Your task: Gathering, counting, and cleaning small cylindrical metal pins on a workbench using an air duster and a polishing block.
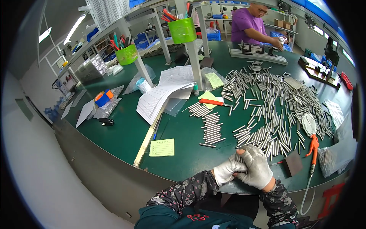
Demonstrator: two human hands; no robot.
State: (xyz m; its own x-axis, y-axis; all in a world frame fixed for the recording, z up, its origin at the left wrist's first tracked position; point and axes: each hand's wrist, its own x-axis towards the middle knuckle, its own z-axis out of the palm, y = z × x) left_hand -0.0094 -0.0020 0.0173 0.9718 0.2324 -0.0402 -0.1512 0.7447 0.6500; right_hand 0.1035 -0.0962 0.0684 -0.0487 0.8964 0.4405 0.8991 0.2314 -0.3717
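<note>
Flowery sleeves [187, 191]. Gloved left hand [225, 171], right hand [256, 167]: fingers curled round smooth metal rods [239, 166]. Green tabletop [187, 162]: edge six o'clock, room ten.

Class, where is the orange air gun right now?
In the head view, the air gun is on the right side of the green table, between the brown block and the clear bag.
</note>
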